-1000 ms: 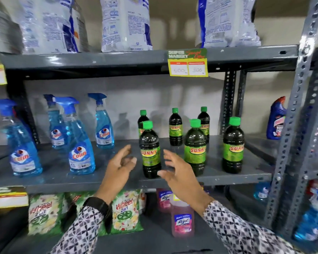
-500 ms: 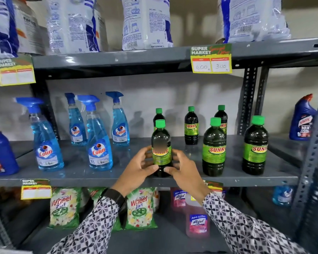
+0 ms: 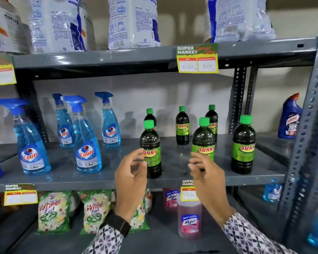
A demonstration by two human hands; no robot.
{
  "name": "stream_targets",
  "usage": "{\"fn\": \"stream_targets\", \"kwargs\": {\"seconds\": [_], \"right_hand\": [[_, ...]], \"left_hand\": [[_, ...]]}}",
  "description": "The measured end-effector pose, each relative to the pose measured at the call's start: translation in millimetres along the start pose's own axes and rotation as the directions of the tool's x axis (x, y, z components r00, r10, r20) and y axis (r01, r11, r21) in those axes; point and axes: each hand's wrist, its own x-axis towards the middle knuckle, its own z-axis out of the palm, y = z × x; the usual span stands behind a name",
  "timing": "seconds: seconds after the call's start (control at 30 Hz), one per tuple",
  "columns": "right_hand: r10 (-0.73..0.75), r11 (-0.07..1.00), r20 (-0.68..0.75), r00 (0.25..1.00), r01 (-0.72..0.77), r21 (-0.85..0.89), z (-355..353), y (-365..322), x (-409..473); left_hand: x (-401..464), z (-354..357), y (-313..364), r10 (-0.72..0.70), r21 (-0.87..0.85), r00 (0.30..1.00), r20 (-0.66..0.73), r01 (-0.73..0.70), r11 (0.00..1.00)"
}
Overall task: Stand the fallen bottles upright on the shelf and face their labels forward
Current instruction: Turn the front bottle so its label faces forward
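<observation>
Several dark Sunny bottles with green caps stand upright on the grey middle shelf [image 3: 173, 178]. The front-left Sunny bottle [image 3: 151, 143] shows its label forward. My left hand [image 3: 131, 173] hovers just left of and in front of it, fingers apart, holding nothing. My right hand [image 3: 205, 173] is open in front of the front-middle Sunny bottle [image 3: 203, 138], covering its lower part. A third front bottle [image 3: 243, 145] stands to the right. Three more Sunny bottles [image 3: 182, 125] stand in a back row.
Blue Colin spray bottles [image 3: 87, 142] stand upright on the shelf's left half. Detergent bags [image 3: 134, 22] fill the upper shelf. Wheel packets [image 3: 53, 211] and pink Lizol bottles [image 3: 189, 217] sit below. A blue Harpic bottle [image 3: 290, 118] and a slotted steel post [image 3: 303, 143] are at right.
Both hands held the front-left Sunny bottle half a second ago; they have now let go and drawn back, the right hand shifting rightward. The camera view moved closer and slightly left.
</observation>
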Motion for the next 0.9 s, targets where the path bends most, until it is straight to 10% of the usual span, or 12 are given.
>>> {"fn": "stream_targets", "kwargs": {"seconds": [0.13, 0.33, 0.9], "right_hand": [[0.041, 0.998, -0.146, 0.988, -0.047, -0.041, -38.0, 19.4, 9.8], [0.17, 0.984, 0.225, 0.96, -0.179, 0.019, -55.9, 39.1, 37.3], [0.147, 0.983, 0.26, 0.954, -0.17, 0.068, -41.9, 39.6, 38.0]], "left_hand": [[-11.2, 52.9, 8.9, -0.001, 0.032, 0.965, 0.261, -0.007, 0.999], [12.8, 110.6, 11.9, -0.127, 0.008, 0.761, 0.637, 0.159, 0.987], [11.1, 106.3, -11.9, -0.131, 0.02, 0.852, 0.507, 0.14, 0.99]]}}
